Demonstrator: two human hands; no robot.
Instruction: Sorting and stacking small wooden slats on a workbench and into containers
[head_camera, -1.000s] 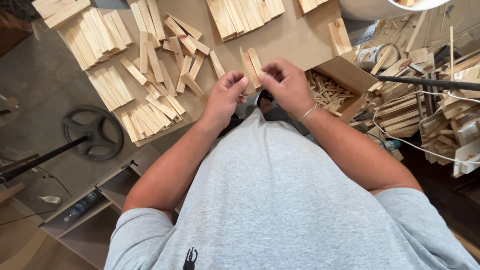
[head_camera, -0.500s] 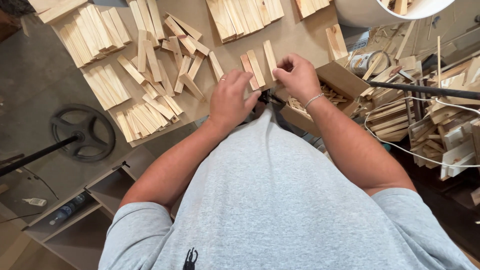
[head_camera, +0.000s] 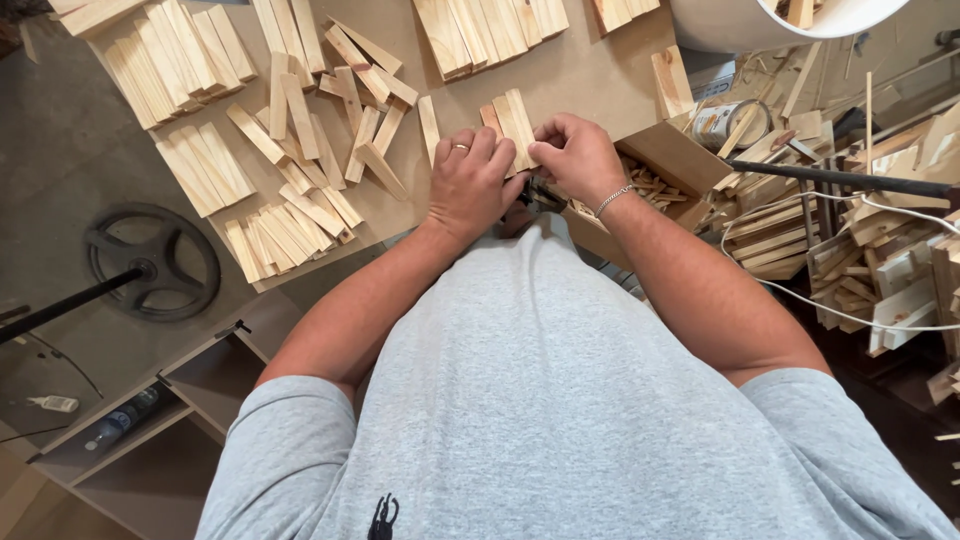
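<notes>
View from above of a person in a grey T-shirt (head_camera: 560, 400) working at a brown board tabletop (head_camera: 590, 70). The left hand (head_camera: 473, 180), with a ring on one finger, and the right hand (head_camera: 575, 158), with a thin bracelet at the wrist, meet at the near edge of the tabletop. Both hands curl their fingers over a small group of short wooden slats (head_camera: 512, 125) lying side by side on the board; the fingertips press on the near ends of the slats, so each hand is bent and grasping the slats rather than lying flat. A dark object under the palms is mostly hidden and cannot be identified.

To the left of the hands, loose wooden slats (head_camera: 340, 110) lie scattered, with neater rows (head_camera: 180, 60) beyond them and another row (head_camera: 290, 225) near the board's edge. A further stack (head_camera: 490, 30) lies at the far side. Just right of the right hand stands an open cardboard box (head_camera: 675, 160) holding small wood pieces. Farther right is a heap of wood offcuts (head_camera: 870, 250) crossed by a white cable (head_camera: 800, 300). On the floor at left sits a black round stand base (head_camera: 150, 260).
</notes>
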